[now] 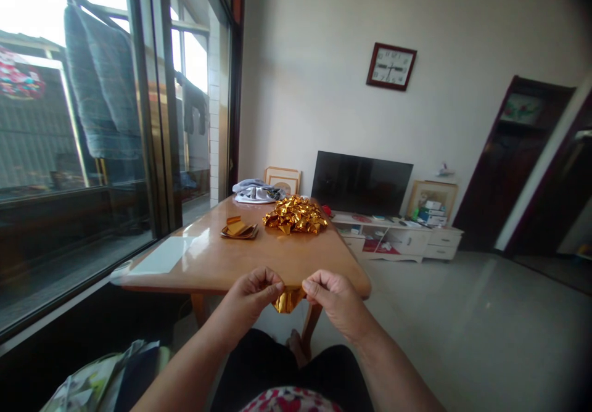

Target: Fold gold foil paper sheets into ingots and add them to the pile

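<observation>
Between my hands, at the near edge of the table, hangs a piece of shiny gold foil paper (287, 301), creased and narrowing toward the bottom. My left hand (259, 288) pinches its left end between thumb and fingers. The right end is pinched the same way by my right hand (330, 295). Farther back on the wooden table (282, 258) sits a heap of folded gold foil pieces (296, 216). Left of the heap lies a small stack of flat gold-brown sheets (239, 228).
A pale sheet (161, 255) lies at the table's left side, near the window (69, 122). Folded grey-white cloth (256, 191) rests at the far end. Beyond stand a television (361, 184) and a white cabinet (411, 239). A bag (106, 378) is at lower left.
</observation>
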`<action>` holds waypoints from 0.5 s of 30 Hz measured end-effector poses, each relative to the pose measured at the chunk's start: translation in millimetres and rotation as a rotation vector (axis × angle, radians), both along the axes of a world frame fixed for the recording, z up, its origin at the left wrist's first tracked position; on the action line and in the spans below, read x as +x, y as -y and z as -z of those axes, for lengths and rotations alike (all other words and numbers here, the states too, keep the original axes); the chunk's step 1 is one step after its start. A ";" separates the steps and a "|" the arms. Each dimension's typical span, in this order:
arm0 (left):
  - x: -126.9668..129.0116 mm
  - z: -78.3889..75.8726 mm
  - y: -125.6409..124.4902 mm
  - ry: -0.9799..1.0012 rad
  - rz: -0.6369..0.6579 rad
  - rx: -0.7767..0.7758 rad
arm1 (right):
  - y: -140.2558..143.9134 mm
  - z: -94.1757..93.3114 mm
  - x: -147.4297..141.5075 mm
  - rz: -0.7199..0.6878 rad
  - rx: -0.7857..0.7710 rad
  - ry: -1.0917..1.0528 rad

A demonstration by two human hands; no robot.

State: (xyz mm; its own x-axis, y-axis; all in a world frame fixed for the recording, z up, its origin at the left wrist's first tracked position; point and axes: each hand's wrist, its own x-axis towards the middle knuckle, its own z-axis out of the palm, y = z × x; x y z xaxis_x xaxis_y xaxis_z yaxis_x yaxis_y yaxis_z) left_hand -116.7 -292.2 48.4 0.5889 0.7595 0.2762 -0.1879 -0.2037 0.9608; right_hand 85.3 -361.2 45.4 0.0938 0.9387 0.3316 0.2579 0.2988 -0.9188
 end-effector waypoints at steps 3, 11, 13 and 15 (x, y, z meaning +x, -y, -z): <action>2.3 -0.5 -0.8 -0.074 0.043 0.054 | 1.0 0.4 2.2 0.001 0.000 0.067; 12.2 7.5 -0.7 -0.163 0.102 0.029 | 2.1 -3.4 -3.4 -0.049 -0.012 0.082; 14.0 9.7 -0.7 -0.113 0.106 -0.036 | -0.4 -2.4 -3.9 -0.038 -0.019 -0.024; 15.6 10.8 -0.2 -0.071 0.075 -0.100 | -2.4 -1.1 -3.9 0.022 0.007 -0.118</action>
